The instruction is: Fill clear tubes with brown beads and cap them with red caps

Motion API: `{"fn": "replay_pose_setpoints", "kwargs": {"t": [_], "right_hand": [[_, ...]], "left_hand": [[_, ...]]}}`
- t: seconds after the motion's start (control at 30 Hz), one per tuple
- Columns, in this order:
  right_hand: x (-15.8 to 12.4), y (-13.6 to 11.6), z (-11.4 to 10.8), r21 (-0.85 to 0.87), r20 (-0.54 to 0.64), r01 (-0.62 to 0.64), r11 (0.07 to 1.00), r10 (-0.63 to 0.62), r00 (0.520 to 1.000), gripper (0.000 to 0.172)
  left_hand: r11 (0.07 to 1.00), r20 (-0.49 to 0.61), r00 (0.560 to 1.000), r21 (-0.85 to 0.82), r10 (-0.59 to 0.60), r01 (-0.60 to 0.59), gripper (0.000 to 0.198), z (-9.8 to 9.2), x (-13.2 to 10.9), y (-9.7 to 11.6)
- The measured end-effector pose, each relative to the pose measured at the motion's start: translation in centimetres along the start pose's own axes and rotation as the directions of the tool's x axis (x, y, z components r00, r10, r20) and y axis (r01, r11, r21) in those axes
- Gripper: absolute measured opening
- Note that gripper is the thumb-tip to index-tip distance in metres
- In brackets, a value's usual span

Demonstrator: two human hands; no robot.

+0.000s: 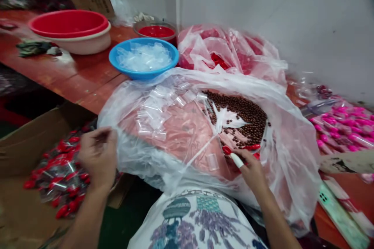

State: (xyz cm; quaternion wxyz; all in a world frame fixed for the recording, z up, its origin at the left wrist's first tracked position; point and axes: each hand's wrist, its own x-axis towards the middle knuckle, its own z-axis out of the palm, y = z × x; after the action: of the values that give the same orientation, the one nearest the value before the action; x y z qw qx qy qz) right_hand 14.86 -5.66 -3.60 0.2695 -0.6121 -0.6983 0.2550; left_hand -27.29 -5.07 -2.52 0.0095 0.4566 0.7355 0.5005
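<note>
My left hand (97,155) hovers with fingers curled at the left edge of a big clear plastic bag (181,124), above a cardboard box (32,151) full of packed red pieces (62,175); what it pinches is too small to make out. My right hand (248,167) reaches inside the bag, one finger wrapped in white, pinching a small red piece (227,150) beside a heap of brown beads (242,118). Small clear sleeves (163,105) lie scattered in the bag on its pink tray.
A blue bowl (143,59) of clear sleeves, a red-and-cream basin (71,31) and a small red dish (156,31) stand on the red table behind. A bag of red parts (230,52) sits against the wall. Pink packed pieces (344,126) lie at right.
</note>
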Motion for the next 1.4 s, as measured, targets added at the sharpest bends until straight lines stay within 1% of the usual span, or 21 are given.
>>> {"fn": "replay_pose_setpoints", "kwargs": {"t": [0.03, 0.07, 0.1, 0.13, 0.17, 0.2, 0.23, 0.27, 0.3, 0.33, 0.4, 0.57, 0.63, 0.7, 0.8, 0.9, 1.0, 1.1, 1.2, 1.3, 1.4], "right_hand": [[-0.3, -0.3, 0.4, -0.018, 0.043, 0.028, 0.999, -0.027, 0.999, 0.022], [-0.6, -0.7, 0.8, -0.037, 0.069, 0.053, 0.998, -0.051, 0.996, 0.020], [-0.8, -1.1, 1.4, -0.059, 0.095, 0.081, 0.995, -0.075, 0.993, 0.021], [-1.0, -1.6, 1.9, -0.125, 0.130, 0.124, 0.984, -0.108, 0.986, 0.024], [-1.1, -2.0, 2.4, -0.187, 0.152, 0.154, 0.970, -0.126, 0.980, 0.027], [-1.3, -2.3, 2.9, -0.226, 0.160, 0.170, 0.959, -0.136, 0.978, 0.029], [-1.4, -2.4, 3.3, -0.252, 0.165, 0.178, 0.951, -0.139, 0.977, 0.029], [-1.5, -2.5, 3.6, -0.257, 0.158, 0.175, 0.950, -0.137, 0.978, 0.027], [-1.6, -2.4, 3.8, -0.248, 0.152, 0.169, 0.954, -0.134, 0.979, 0.025], [-1.7, -2.2, 3.9, -0.231, 0.144, 0.162, 0.959, -0.131, 0.981, 0.022], [-1.9, -1.9, 3.9, -0.183, 0.118, 0.139, 0.973, -0.119, 0.986, 0.021], [-2.1, -2.1, 3.1, 0.050, 0.049, -0.001, 0.999, -0.001, 0.999, 0.013], [-1.9, -2.4, 2.9, 0.210, 0.036, -0.075, 0.975, 0.069, 0.997, 0.013], [-1.7, -2.5, 2.9, 0.383, 0.015, -0.146, 0.912, 0.152, 0.988, 0.018], [-1.1, -2.2, 2.9, 0.520, -0.030, -0.193, 0.832, 0.244, 0.969, 0.026], [-0.5, -1.4, 1.9, 0.484, -0.123, -0.122, 0.866, 0.205, 0.971, 0.033], [-0.2, -0.3, 0.0, 0.391, -0.232, -0.049, 0.919, 0.150, 0.961, 0.035], [-0.4, 1.0, -2.0, 0.345, -0.292, -0.067, 0.936, 0.174, 0.940, 0.031], [-1.0, 2.3, -3.2, 0.332, -0.312, -0.096, 0.938, 0.205, 0.928, 0.031], [-1.6, 3.2, -3.8, 0.337, -0.303, -0.085, 0.938, 0.193, 0.933, 0.034], [-2.1, 3.6, -4.0, 0.343, -0.276, -0.067, 0.937, 0.169, 0.946, 0.037]], "left_hand": [[0.995, 0.132, 0.991, -0.100, 0.035, -0.022, 0.029, 1.0, -0.9, 2.4], [0.982, 0.307, 0.947, -0.186, 0.094, -0.037, 0.025, 2.2, -2.0, 4.8], [0.965, 0.512, 0.836, -0.255, 0.196, -0.070, 0.022, 3.5, -3.2, 7.0], [0.951, 0.670, 0.689, -0.292, 0.277, -0.099, 0.021, 4.8, -4.5, 9.0], [0.942, 0.784, 0.527, -0.306, 0.330, -0.135, 0.022, 6.1, -5.8, 10.7], [0.940, 0.847, 0.407, -0.292, 0.340, -0.177, 0.024, 7.4, -7.0, 12.0], [0.939, 0.891, 0.317, -0.263, 0.324, -0.220, 0.025, 8.5, -8.2, 12.9], [0.939, 0.919, 0.260, -0.229, 0.296, -0.257, 0.026, 9.4, -9.2, 13.5], [0.938, 0.936, 0.228, -0.199, 0.267, -0.283, 0.027, 10.1, -10.1, 13.9], [0.942, 0.947, 0.211, -0.176, 0.241, -0.287, 0.029, 10.7, -10.8, 14.0], [0.960, 0.957, 0.207, -0.153, 0.203, -0.234, 0.033, 11.4, -11.7, 14.0], [0.980, 0.955, 0.274, -0.153, 0.114, 0.126, 0.033, 11.9, -12.3, 13.9], [0.929, 0.950, 0.297, -0.194, 0.098, 0.315, 0.033, 12.2, -12.5, 14.1], [0.835, 0.951, 0.297, -0.234, 0.090, 0.498, 0.039, 12.7, -12.7, 14.4], [0.716, 0.952, 0.295, -0.262, 0.082, 0.647, 0.041, 13.9, -12.7, 15.6], [0.757, 0.938, 0.328, -0.293, 0.110, 0.585, 0.033, 15.9, -11.6, 17.4], [0.874, 0.922, 0.334, -0.320, 0.197, 0.367, 0.032, 19.3, -10.0, 19.2], [0.937, 0.936, 0.265, -0.289, 0.233, 0.196, 0.043, 23.5, -9.0, 20.4], [0.961, 0.944, 0.220, -0.267, 0.244, 0.079, 0.038, 27.1, -9.0, 21.6], [0.954, 0.936, 0.206, -0.297, 0.284, 0.034, 0.034, 29.2, -9.5, 23.1], [0.958, 0.938, 0.197, -0.288, 0.284, -0.008, 0.036, 30.4, -9.9, 24.9]]}}
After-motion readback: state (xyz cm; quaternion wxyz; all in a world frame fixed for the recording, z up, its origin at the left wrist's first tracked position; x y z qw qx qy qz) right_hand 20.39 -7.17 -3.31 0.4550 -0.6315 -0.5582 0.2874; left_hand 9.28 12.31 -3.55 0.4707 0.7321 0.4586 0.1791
